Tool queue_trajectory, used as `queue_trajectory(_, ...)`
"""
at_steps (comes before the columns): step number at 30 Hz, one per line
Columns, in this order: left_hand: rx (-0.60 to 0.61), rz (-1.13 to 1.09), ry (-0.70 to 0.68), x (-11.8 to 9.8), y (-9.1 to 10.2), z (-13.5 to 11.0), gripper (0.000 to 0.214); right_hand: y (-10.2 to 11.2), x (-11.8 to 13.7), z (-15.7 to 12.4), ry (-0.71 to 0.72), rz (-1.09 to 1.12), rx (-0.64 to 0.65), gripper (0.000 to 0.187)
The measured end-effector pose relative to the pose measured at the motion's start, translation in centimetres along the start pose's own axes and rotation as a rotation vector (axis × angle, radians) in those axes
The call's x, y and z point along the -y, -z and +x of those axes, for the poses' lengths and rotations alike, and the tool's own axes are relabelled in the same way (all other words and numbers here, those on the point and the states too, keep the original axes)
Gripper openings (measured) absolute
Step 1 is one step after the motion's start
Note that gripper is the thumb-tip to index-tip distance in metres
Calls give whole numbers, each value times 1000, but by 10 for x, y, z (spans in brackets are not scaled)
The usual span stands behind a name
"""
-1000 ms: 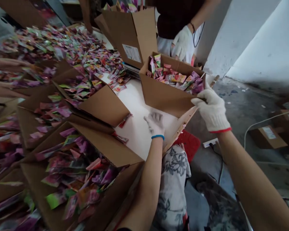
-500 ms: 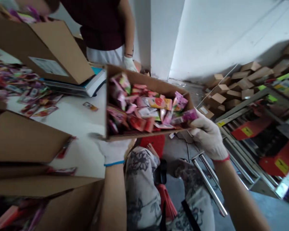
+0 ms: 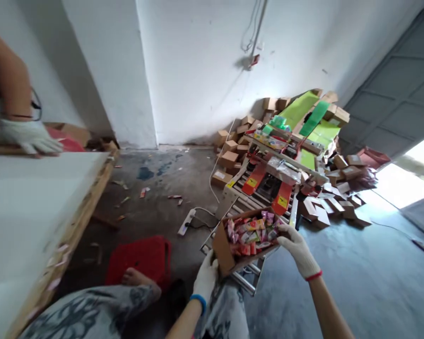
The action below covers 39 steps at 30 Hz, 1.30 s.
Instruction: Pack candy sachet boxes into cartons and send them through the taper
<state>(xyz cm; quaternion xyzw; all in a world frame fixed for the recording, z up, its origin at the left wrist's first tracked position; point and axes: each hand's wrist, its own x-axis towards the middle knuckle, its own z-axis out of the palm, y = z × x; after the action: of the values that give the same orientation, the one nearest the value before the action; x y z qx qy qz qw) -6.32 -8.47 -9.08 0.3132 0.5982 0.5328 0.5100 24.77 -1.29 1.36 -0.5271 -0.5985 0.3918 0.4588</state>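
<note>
Holding an open cardboard box (image 3: 223,252) between them in the head view are two gloved hands: the left hand (image 3: 205,278) has its fingers closed on the near left corner, and the right hand (image 3: 298,249) grips the right end, fingers bent at the rim. Small wrapped packets (image 3: 250,233) fill the box, which is over the near end of a roller conveyor (image 3: 245,282); whether it touches the rollers I cannot tell. Leftward are a red stool (image 3: 137,259) and a white table (image 3: 38,212), where a co-worker's gloved hand (image 3: 28,136) rests near the far edge
</note>
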Motion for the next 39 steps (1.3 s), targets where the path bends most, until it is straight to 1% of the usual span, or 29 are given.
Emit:
queue_trajectory(1,-51,125,-86,-4,-11,-2,57,7,-10,0,22,-30,-29,55)
queue_trajectory(2,-110,232,-226,-14,-20,-5,57,13,-17,0,51,-67,-49,63)
queue_trajectory(3,-159,326,-421,-28,-27,-8,59,16,-22,0,78,-108,-61,70)
queue_trajectory(4,-171,416,-658,-45,-32,-10,61,19,-24,1,96,-151,-66,73)
queue_trajectory(5,-128,518,-901,-64,-37,-10,63,20,-24,2,103,-187,-63,74)
queue_trajectory(6,-42,632,-1118,-83,-41,-9,65,21,-22,2,106,-217,-43,72)
queue_trajectory(7,81,759,-1276,-100,-45,-8,64,22,-17,3,111,-242,-2,68)
queue_trajectory(8,205,884,-1359,-113,-50,-5,62,22,-11,3,120,-264,61,63)
queue_trajectory(9,318,997,-1381,-123,-56,-2,59,23,-5,2,132,-285,141,58)
queue_trajectory(10,404,1094,-1357,-127,-62,1,56,25,2,2,144,-306,234,57)
queue_trajectory(12,490,1229,-1249,-125,-76,6,52,28,16,3,145,-351,406,61)
queue_trajectory(14,534,1298,-1154,-115,-87,9,50,30,25,8,114,-402,511,69)
queue_trajectory(16,561,1302,-1083,-108,-93,13,49,31,30,16,88,-456,574,66)
queue_trajectory(19,649,1151,-958,-111,-91,19,46,24,36,33,74,-542,657,51)
queue_trajectory(22,713,789,-799,-125,-78,18,41,5,42,51,62,-707,697,34)
queue_trajectory(23,683,661,-768,-129,-73,15,41,-3,43,57,48,-794,692,29)
queue_trajectory(24,613,560,-771,-132,-66,10,42,-11,43,62,28,-879,680,27)
queue_trajectory(25,501,500,-809,-134,-60,5,41,-19,43,66,7,-952,669,27)
queue_trajectory(27,189,513,-938,-132,-48,-2,45,-30,41,70,-19,-1047,657,30)
queue_trajectory(28,41,568,-991,-128,-43,-4,59,-33,41,70,-15,-1070,651,30)
queue_trajectory(29,-60,638,-1011,-123,-39,-4,80,-35,42,69,-1,-1088,639,30)
queue_trajectory(30,-106,701,-991,-117,-37,-1,103,-36,43,66,16,-1113,623,30)
queue_trajectory(31,-100,749,-940,-109,-37,2,121,-38,46,62,36,-1138,609,30)
queue_trajectory(32,-64,775,-876,-102,-37,7,132,-40,49,57,67,-1165,594,32)
queue_trajectory(33,-19,786,-816,-95,-38,11,136,-45,52,52,116,-1191,581,37)
queue_trajectory(34,15,784,-770,-89,-40,15,137,-51,56,47,177,-1213,575,42)
queue_trajectory(36,27,770,-732,-81,-42,20,134,-69,62,40,288,-1240,568,52)
queue_trajectory(37,15,766,-734,-79,-42,21,133,-78,64,38,321,-1245,573,56)
queue_trajectory(39,15,766,-750,-78,-41,21,130,-95,66,38,319,-1241,595,57)
